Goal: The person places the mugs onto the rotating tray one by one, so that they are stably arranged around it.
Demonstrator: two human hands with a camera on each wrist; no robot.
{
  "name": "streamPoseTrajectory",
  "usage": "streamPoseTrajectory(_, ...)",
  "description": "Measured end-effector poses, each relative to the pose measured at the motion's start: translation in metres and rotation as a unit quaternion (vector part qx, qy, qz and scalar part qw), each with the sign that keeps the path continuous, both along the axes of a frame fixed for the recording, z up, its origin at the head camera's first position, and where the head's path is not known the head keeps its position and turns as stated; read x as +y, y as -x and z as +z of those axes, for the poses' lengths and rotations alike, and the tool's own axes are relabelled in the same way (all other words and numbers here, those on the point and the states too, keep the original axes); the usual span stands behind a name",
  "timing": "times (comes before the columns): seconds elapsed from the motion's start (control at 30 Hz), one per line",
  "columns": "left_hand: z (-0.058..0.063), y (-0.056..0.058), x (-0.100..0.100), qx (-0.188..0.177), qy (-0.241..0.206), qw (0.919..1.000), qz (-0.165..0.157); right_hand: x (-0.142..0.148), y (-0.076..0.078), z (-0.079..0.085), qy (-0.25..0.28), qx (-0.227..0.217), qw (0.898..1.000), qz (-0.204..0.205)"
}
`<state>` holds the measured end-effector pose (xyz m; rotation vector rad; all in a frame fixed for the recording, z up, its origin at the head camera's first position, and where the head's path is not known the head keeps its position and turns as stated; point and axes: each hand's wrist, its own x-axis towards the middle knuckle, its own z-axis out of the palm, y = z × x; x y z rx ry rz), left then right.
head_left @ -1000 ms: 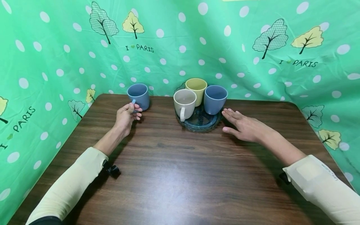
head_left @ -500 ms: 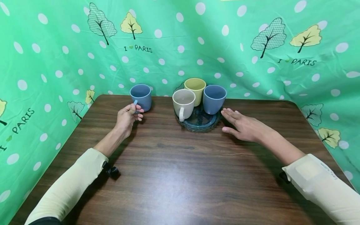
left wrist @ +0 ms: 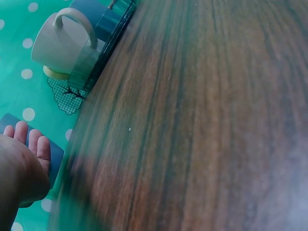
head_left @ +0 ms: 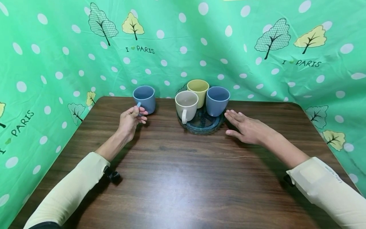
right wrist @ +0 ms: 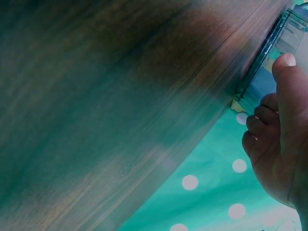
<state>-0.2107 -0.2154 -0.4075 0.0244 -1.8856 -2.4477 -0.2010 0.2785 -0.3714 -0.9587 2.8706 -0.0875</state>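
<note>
At the back left of the table, a blue mug [head_left: 147, 103] stands upright, and my left hand [head_left: 129, 122] pinches its handle between thumb and fingers. The left wrist view shows that same mug [left wrist: 56, 159] partly behind the fingers. My right hand [head_left: 248, 128] is held flat with straight fingers, its fingertips right at the rim of a round dark glass tray [head_left: 200, 128]. On the tray stand a white mug [head_left: 186, 103] with its handle toward me, a yellow cup [head_left: 200, 90] behind it, and a second blue cup [head_left: 216, 103] at the right, nearest my right fingertips.
The dark wooden table [head_left: 177, 178] stretches from the cups toward me. A green dotted curtain [head_left: 183, 41] hangs right behind the table's back edge and along both sides. Between the left blue mug and the tray lies a strip of bare wood.
My left hand and the blue mug have shifted slightly to the right, toward the tray. The right hand and the cups on the tray have stayed in place.
</note>
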Motion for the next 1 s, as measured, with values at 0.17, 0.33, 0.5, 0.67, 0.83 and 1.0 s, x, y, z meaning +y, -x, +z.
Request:
streamPoseTrajectory(0.17, 0.001, -0.003, 0.002, 0.001, 0.003, 1.0000, -0.003, 0.001, 0.000, -0.001, -0.001, -0.011, 1.000, -0.015)
streamPoseTrajectory(0.33, 0.001, -0.005, 0.004, 0.003, 0.005, 1.0000, -0.001, 0.000, -0.001, -0.002, 0.005, -0.009, 1.000, -0.012)
streamPoseTrajectory(0.5, 0.002, -0.009, 0.006, 0.004, 0.011, 0.9999, -0.002, -0.001, -0.002, -0.002, 0.006, -0.009, 1.000, -0.013)
streamPoseTrajectory(0.67, 0.003, -0.014, 0.007, 0.001, 0.012, 0.9999, -0.002, -0.001, -0.003, -0.002, 0.009, -0.004, 1.000, -0.010)
streamPoseTrajectory(0.83, 0.004, -0.018, 0.008, -0.002, 0.008, 1.0000, -0.004, -0.002, -0.006, -0.001, 0.009, 0.001, 1.000, -0.007)
streamPoseTrajectory(1.0, 0.004, -0.021, 0.009, 0.000, 0.008, 0.9999, -0.006, -0.005, -0.008, 0.001, 0.010, 0.002, 1.000, -0.011)
